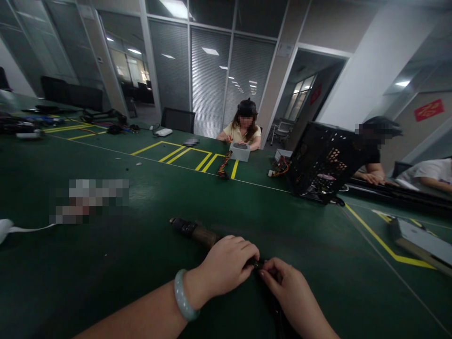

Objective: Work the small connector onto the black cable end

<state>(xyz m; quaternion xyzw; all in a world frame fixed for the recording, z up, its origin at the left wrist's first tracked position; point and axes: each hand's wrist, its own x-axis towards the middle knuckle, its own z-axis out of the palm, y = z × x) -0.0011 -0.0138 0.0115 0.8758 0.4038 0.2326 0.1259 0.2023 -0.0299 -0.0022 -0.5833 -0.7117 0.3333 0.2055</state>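
A dark, elongated tool (203,235), like an electric screwdriver, lies slanted on the green table, its tip toward the upper left. My left hand (228,263), with a pale green bangle on the wrist, is wrapped round the rear end of it. Close beside it, my right hand (286,285) pinches a small dark piece at that same end; its exact shape is too small to tell. A dark cable (277,308) runs down from there toward the bottom edge, partly hidden by my right hand.
Across the green table (151,197) a person handles a grey power supply (240,152) with coloured wires. A black computer case (319,160) stands at the right, near another person. Cables (118,125) lie back left; a grey metal box (422,242) lies far right.
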